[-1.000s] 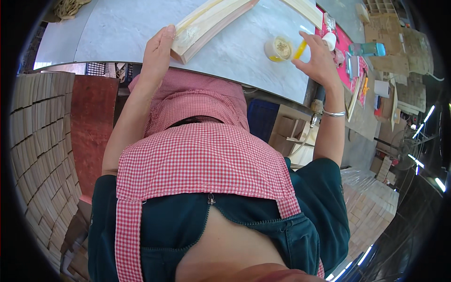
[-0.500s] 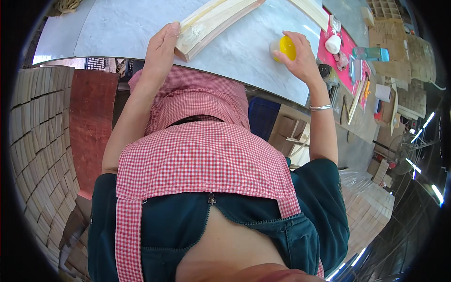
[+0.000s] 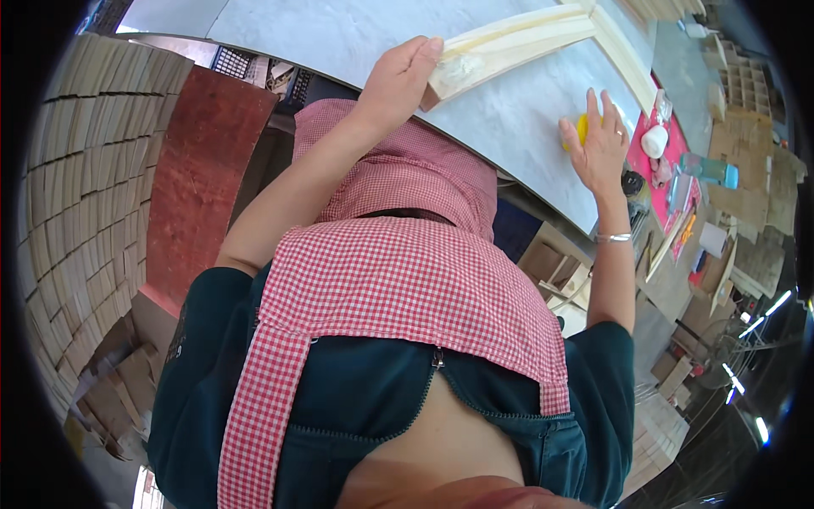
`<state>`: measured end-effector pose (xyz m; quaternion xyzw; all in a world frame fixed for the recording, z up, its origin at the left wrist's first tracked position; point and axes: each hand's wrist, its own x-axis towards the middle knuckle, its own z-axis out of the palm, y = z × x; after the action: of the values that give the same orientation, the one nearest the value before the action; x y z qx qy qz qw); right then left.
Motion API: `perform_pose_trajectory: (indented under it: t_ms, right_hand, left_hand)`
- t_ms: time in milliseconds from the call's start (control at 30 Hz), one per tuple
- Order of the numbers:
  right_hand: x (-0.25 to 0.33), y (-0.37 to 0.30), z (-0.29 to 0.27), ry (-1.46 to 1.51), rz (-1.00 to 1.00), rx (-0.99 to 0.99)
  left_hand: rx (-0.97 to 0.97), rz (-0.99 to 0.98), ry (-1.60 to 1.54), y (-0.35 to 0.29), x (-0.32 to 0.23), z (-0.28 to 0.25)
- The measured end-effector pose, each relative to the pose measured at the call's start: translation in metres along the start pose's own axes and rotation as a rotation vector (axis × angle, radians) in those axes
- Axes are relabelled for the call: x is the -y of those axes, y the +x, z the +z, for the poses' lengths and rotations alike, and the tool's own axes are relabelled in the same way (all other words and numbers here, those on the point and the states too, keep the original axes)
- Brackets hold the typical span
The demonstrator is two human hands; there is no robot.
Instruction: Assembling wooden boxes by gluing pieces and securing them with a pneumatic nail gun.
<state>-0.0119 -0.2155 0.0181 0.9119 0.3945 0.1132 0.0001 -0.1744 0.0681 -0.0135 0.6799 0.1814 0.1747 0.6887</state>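
A pale wooden frame (image 3: 530,44) lies across the table, its two lengths meeting at a far corner. My left hand (image 3: 397,83) is closed on its near end, with the thumb along the top beside a whitish, glossy patch in the wood. Farther right, my right hand (image 3: 604,148) is spread over a round yellow thing (image 3: 582,132) on the tabletop. The fingers are stretched out and apart, and they hide most of the yellow thing. Whether the palm touches it I cannot tell.
The grey-white table (image 3: 339,38) ends just before my apron. To the right, a pink cloth (image 3: 676,146) carries a white roll (image 3: 654,142) and a teal bottle (image 3: 710,170). Stacked wood strips (image 3: 93,170) and a red-brown board (image 3: 199,182) stand at left.
My view has shifted, so the table and frame sit farther right. My right hand has loosened from its curl around the yellow thing, fingers now extended. The left hand keeps its grip.
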Motion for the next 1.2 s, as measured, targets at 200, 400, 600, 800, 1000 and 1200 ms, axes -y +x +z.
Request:
perform_pose_trajectory:
  t_ms: [200,400,600,800,1000,1200]
  right_hand:
    - [0.108,0.011,-0.027,0.225,-0.170,-0.194]
    - [0.143,0.033,-0.022,0.295,-0.231,-0.218]
    - [0.167,0.034,-0.031,0.276,-0.241,-0.184]
    - [0.165,0.019,-0.038,0.354,-0.349,-0.132]
    - [0.132,0.025,-0.014,0.330,-0.363,-0.219]
    - [0.107,0.046,0.005,0.274,-0.282,-0.297]
  left_hand:
    - [0.032,-0.035,-0.031,0.002,0.008,-0.003]
    - [0.034,-0.047,-0.063,0.003,0.004,-0.002]
    - [0.054,-0.093,-0.091,0.001,-0.006,-0.004]
    - [0.029,-0.029,-0.027,0.004,0.002,-0.005]
    - [0.035,-0.029,-0.038,0.003,0.004,-0.004]
    - [0.034,-0.019,-0.059,0.003,0.008,-0.002]
